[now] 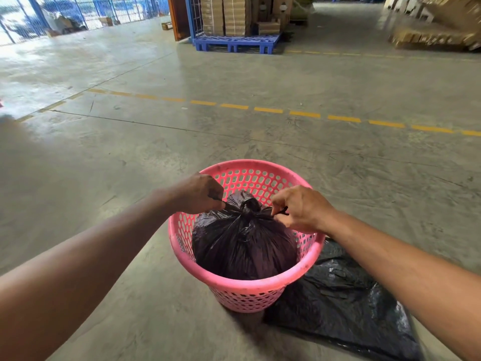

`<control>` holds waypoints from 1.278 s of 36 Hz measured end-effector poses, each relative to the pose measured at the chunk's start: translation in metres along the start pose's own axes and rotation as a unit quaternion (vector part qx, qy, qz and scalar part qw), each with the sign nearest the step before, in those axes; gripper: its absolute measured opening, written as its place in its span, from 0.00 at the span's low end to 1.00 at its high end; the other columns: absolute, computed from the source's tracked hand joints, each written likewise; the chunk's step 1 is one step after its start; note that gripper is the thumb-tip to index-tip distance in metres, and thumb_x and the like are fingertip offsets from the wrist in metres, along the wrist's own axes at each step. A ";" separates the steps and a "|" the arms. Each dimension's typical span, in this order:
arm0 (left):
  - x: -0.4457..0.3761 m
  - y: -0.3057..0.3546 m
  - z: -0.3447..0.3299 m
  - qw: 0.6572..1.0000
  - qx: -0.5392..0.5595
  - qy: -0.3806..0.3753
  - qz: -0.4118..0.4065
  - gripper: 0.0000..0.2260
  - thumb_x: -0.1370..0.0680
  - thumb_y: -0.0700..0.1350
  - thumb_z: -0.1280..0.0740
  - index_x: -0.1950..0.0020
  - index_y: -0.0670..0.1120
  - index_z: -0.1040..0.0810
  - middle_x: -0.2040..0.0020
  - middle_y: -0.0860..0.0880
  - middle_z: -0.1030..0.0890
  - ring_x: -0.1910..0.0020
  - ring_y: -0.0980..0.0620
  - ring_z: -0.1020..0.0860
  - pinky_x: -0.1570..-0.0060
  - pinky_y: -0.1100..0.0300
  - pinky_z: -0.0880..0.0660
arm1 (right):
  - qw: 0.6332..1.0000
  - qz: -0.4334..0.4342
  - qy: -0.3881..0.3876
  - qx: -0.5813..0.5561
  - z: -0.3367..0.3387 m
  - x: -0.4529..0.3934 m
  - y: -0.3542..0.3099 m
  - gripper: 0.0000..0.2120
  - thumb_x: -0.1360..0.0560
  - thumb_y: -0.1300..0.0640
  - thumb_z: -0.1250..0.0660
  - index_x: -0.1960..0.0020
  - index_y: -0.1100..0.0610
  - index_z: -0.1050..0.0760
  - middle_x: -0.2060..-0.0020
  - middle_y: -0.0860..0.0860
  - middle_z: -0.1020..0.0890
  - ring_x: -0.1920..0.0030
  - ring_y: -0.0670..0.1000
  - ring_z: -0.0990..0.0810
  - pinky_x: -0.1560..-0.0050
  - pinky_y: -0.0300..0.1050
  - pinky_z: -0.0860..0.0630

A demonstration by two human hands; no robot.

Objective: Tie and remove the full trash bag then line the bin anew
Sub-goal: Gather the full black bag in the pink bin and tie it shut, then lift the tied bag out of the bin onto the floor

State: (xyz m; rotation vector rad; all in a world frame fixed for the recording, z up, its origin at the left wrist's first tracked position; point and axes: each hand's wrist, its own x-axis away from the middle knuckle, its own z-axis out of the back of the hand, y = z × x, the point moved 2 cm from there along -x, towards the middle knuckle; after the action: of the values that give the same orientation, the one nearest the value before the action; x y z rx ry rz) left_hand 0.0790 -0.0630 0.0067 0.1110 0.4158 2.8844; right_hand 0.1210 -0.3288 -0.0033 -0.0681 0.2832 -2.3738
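A pink perforated bin stands on the concrete floor at lower centre. Inside it sits a full black trash bag, bulging above the rim, with a knot gathered at its top. My left hand pinches the bag's left tie end just left of the knot. My right hand pinches the right tie end, and both ends are drawn taut away from each other. A flat, empty black bag lies on the floor right of the bin, partly under my right forearm.
Bare concrete floor surrounds the bin, crossed by a dashed yellow line. Far back stand stacked cardboard boxes on a blue pallet, a blue fence at the left and more cardboard at the right.
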 end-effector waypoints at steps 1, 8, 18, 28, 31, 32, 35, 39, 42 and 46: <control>0.002 0.004 0.000 1.000 -0.018 0.024 -0.007 0.08 0.24 0.51 0.27 0.56 0.46 0.17 0.57 0.46 0.18 0.57 0.47 0.21 0.60 0.55 0.30 | 1.000 0.005 0.017 -0.003 0.002 0.003 0.003 0.06 0.30 0.47 0.29 0.54 0.46 0.18 0.53 0.42 0.20 0.50 0.50 0.20 0.52 0.46 0.24; 0.008 0.042 -0.008 0.996 -0.052 0.018 -0.069 0.31 0.33 0.72 0.32 0.36 0.56 0.23 0.44 0.52 0.22 0.46 0.51 0.23 0.46 0.53 0.25 | 0.964 -0.115 0.221 -0.088 0.018 0.028 0.032 0.18 0.28 0.43 0.31 0.39 0.47 0.23 0.46 0.51 0.26 0.52 0.53 0.20 0.50 0.47 0.23; 0.002 0.058 -0.050 0.998 -0.037 0.040 -0.039 0.12 0.25 0.54 0.27 0.48 0.50 0.21 0.52 0.47 0.15 0.53 0.42 0.16 0.58 0.52 0.23 | 0.897 -0.308 0.188 -0.256 -0.017 0.048 0.036 0.14 0.19 0.49 0.37 0.39 0.54 0.21 0.42 0.57 0.15 0.42 0.60 0.18 0.52 0.48 0.27; -0.001 0.056 0.001 0.983 0.024 0.178 -0.044 0.06 0.29 0.44 0.32 0.53 0.46 0.22 0.57 0.44 0.16 0.56 0.39 0.18 0.58 0.49 0.25 | 0.892 -0.333 0.207 -0.224 -0.009 0.045 0.029 0.13 0.22 0.51 0.34 0.45 0.57 0.15 0.49 0.61 0.13 0.47 0.64 0.16 0.52 0.52 0.22; 0.001 0.055 0.037 0.964 0.045 0.262 -0.007 0.07 0.26 0.41 0.30 0.49 0.42 0.20 0.54 0.41 0.15 0.54 0.39 0.18 0.58 0.55 0.31 | 0.891 -0.330 0.206 -0.233 -0.006 0.049 0.025 0.13 0.22 0.51 0.35 0.46 0.56 0.15 0.50 0.61 0.13 0.47 0.64 0.16 0.52 0.52 0.23; 0.003 0.054 0.050 0.956 0.051 0.288 0.008 0.06 0.25 0.41 0.29 0.49 0.42 0.19 0.53 0.41 0.14 0.54 0.39 0.18 0.58 0.56 0.33 | 0.892 -0.324 0.207 -0.239 -0.005 0.050 0.024 0.13 0.21 0.51 0.35 0.45 0.55 0.15 0.50 0.60 0.13 0.47 0.63 0.16 0.52 0.52 0.23; 0.011 0.051 0.090 0.928 0.075 0.363 0.051 0.07 0.23 0.44 0.29 0.47 0.44 0.19 0.53 0.43 0.14 0.55 0.42 0.19 0.58 0.56 0.32 | 0.898 -0.297 0.202 -0.255 -0.001 0.054 0.020 0.21 0.22 0.38 0.37 0.41 0.51 0.15 0.47 0.59 0.13 0.45 0.63 0.16 0.51 0.53 0.22; 0.026 0.047 0.139 0.885 0.111 0.440 0.102 0.09 0.22 0.46 0.30 0.44 0.44 0.19 0.54 0.51 0.20 0.54 0.49 0.23 0.55 0.60 0.34 | 0.908 -0.269 0.193 -0.256 0.002 0.057 0.020 0.43 0.35 0.25 0.51 0.43 0.55 0.16 0.48 0.59 0.13 0.46 0.63 0.15 0.56 0.49 0.29; 0.043 0.033 0.171 0.843 0.119 0.508 0.135 0.11 0.24 0.49 0.32 0.45 0.45 0.20 0.52 0.49 0.17 0.50 0.45 0.20 0.51 0.54 0.25 | 0.906 -0.285 0.173 -0.260 0.005 0.056 0.016 0.41 0.33 0.28 0.49 0.40 0.57 0.18 0.46 0.60 0.14 0.51 0.62 0.17 0.58 0.47 0.33; 0.067 0.007 0.198 0.790 0.115 0.578 0.167 0.13 0.24 0.50 0.33 0.44 0.44 0.21 0.49 0.45 0.15 0.48 0.43 0.17 0.46 0.48 0.22 | 0.896 -0.332 0.151 -0.252 -0.002 0.055 0.019 0.18 0.20 0.43 0.39 0.43 0.55 0.19 0.45 0.59 0.15 0.48 0.60 0.18 0.56 0.48 0.28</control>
State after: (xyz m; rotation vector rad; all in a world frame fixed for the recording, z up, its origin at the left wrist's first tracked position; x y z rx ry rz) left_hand 0.0328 -0.0010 0.2010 -1.7630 0.9961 2.8122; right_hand 0.0937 -0.3794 -0.0116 -0.0413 1.1886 -2.9120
